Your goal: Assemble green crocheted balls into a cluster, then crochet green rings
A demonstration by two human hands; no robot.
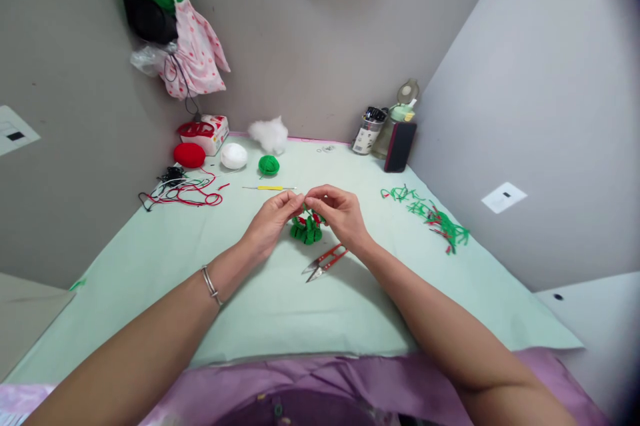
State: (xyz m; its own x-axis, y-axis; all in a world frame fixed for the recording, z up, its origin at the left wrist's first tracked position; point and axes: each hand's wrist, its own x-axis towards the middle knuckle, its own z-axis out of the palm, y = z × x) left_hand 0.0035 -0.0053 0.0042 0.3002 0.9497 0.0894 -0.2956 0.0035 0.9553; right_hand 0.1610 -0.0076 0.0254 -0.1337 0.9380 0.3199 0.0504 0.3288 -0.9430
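Observation:
My left hand (273,218) and my right hand (340,213) meet over the middle of the pale green table (280,306). Both pinch the top of a small green crocheted piece with red bits (306,229), which rests on the table between them. The fingers of both hands are closed together on it. A pair of red-handled thread snips (325,261) lies just in front of my right hand. A yellow-handled crochet hook (270,188) lies beyond my left hand. A metal bracelet (211,285) is on my left wrist.
At the back stand a red yarn ball (189,155), a white one (233,155), a green one (269,165), white stuffing (270,134) and a box (207,133). Loose red and black yarn (185,191) lies left, green scraps (440,219) right. A cup (369,131), bottle and phone (399,146) fill the corner.

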